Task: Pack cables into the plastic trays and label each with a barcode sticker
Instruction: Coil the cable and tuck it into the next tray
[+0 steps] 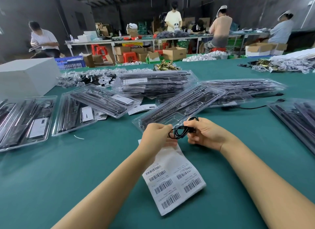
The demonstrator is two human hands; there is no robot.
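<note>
Black cable (pixel 180 130), coiled, held btwn both hands just above green table (pixel 85 169). Left hand (pixel 156 135) pinches coil's left side; right hand (pixel 207 134) fingers curled round its right end. Open plastic tray (pixel 179 103) just behind, barcode sticker sheet (pixel 173 182) below wrists.

A wide desk (pixel 71 164) covered in teal green felt carries everything here. A white paper sheet of barcode stickers (pixel 173 182) lies flat near the front edge. Clear plastic trays packed with black rods and cables (pixel 25 121) lie at the left, another tray (pixel 180 104) slants across the middle, and a stack of such trays (pixel 153 83) sits behind it. A white cardboard box (pixel 25 77) stands at the far left, beside a heap of small clear bags (pixel 81 77)
</note>
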